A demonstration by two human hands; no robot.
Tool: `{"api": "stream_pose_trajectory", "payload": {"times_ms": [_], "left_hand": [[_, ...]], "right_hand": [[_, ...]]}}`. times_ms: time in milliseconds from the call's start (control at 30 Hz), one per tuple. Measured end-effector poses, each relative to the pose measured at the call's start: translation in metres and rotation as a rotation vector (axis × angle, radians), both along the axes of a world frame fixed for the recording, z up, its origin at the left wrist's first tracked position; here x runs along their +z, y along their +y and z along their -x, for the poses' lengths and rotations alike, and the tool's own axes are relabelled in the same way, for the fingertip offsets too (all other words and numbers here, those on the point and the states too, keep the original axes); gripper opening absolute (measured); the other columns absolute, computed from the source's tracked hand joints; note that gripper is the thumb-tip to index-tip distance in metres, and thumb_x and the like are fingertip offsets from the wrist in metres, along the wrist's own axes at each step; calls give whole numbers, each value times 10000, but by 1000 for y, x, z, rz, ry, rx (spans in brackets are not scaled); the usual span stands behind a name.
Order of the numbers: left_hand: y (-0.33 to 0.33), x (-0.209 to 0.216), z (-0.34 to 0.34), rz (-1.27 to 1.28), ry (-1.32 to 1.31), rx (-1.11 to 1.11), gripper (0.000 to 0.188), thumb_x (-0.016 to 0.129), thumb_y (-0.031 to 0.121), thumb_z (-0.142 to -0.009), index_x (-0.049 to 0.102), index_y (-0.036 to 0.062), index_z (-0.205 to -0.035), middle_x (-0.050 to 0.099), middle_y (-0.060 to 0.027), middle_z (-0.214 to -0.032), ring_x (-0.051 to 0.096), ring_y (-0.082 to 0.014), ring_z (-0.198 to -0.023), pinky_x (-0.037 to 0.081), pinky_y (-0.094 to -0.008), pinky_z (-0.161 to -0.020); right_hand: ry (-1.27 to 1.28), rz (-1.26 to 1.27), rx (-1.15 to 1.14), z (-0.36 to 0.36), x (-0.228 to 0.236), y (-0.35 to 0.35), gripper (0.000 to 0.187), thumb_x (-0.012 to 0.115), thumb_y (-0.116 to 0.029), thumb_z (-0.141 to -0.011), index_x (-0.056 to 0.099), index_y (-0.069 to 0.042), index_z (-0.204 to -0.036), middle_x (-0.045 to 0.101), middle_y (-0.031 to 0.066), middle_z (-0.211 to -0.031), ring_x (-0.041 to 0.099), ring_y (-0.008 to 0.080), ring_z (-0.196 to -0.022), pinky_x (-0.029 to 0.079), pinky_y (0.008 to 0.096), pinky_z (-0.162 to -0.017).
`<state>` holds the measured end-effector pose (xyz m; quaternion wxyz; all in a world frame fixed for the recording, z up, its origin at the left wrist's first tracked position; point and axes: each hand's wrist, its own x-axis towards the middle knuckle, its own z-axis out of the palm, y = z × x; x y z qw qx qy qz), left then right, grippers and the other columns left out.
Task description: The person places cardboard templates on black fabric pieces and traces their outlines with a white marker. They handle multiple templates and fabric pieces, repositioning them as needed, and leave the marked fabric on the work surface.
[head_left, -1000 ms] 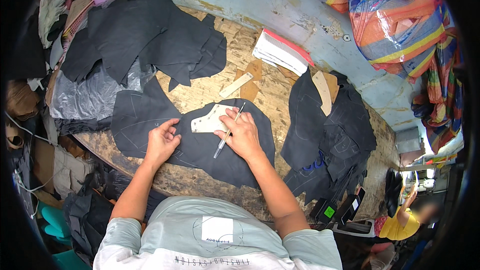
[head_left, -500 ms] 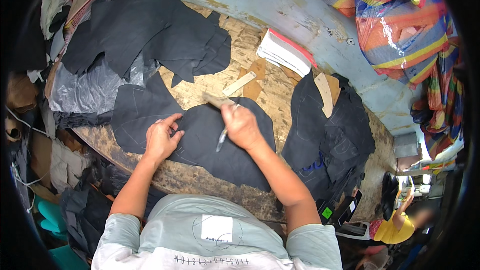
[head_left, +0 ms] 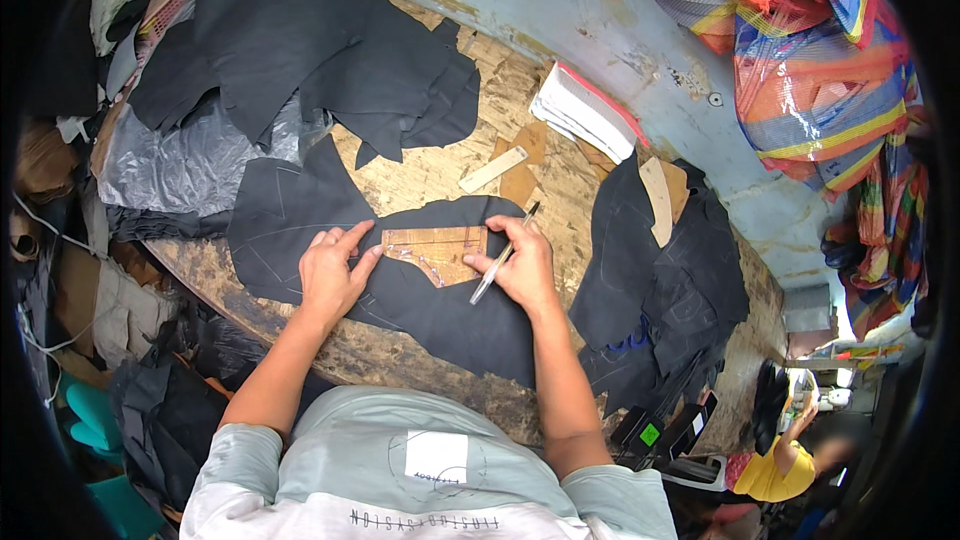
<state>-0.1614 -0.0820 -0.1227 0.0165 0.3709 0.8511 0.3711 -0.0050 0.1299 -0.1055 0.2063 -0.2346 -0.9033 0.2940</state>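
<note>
A flat tan pattern template [head_left: 436, 248] with pen marks lies on a dark leather piece [head_left: 455, 330] in front of me. My left hand [head_left: 331, 275] rests on the leather at the template's left end, its index finger and thumb stretched apart and close to the template's edge. In my right hand [head_left: 526, 262] a clear-barrelled pen [head_left: 489, 281] is held slantwise, tip end unclear. That hand's thumb and index finger also touch the right end of the template. Pale outlines are drawn on the leather left of my left hand.
More dark leather pieces are heaped at the back left [head_left: 290, 40] and at the right [head_left: 680, 290]. A narrow pale template [head_left: 493, 169] and a white pad with a red edge [head_left: 585, 112] lie behind the work. A person in yellow [head_left: 775, 470] sits far right.
The template has come down flat onto the leather from my right hand, which has moved right and lower to its right end. My left hand has shifted slightly right.
</note>
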Motion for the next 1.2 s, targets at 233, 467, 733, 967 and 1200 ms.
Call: {"api": "stream_pose_trajectory", "payload": {"times_ms": [233,467,733,967,1200], "left_hand": [[0,3,2,79,-21,-31,339,746,200,-730,706,92,-1049,516,-66,-679,530,-222,-702,432,-351,-654],[7,9,-20,-138,84,67,252,746,118,-710,699,42,-945,595,-103,-810,557,-267,-782,450,-346,-693],[39,-14,-80,296,151,-450,672,577,415,-872,429,-58,-1327,285,-252,-1464,205,-412,-1385,179,-566,-1096],[39,-22,-82,359,187,-464,751,511,501,-888,388,-74,-1356,257,-266,-1473,156,-422,-1395,133,-574,-1104],[40,-17,-80,390,110,-505,707,525,455,-870,414,-56,-1346,358,-297,-1394,195,-466,-1358,104,-599,-1099]], "right_hand": [[152,-89,-36,7,-34,2,464,866,-271,-557,681,-86,-941,599,83,-881,563,270,-901,412,392,-820],[114,-109,-45,13,-31,-1,435,848,-283,-594,686,-123,-965,605,64,-863,548,247,-927,369,396,-869],[235,-45,-41,18,-40,7,303,743,-224,-778,645,-90,-1031,671,71,-989,580,205,-859,418,330,-832],[505,1084,2,22,-7,2,343,465,-307,-995,561,11,-1082,623,69,-841,619,133,-684,497,233,-605],[158,799,328,59,-2,-55,161,606,-57,-891,641,51,-1004,667,105,-919,636,140,-804,526,263,-721]]}}
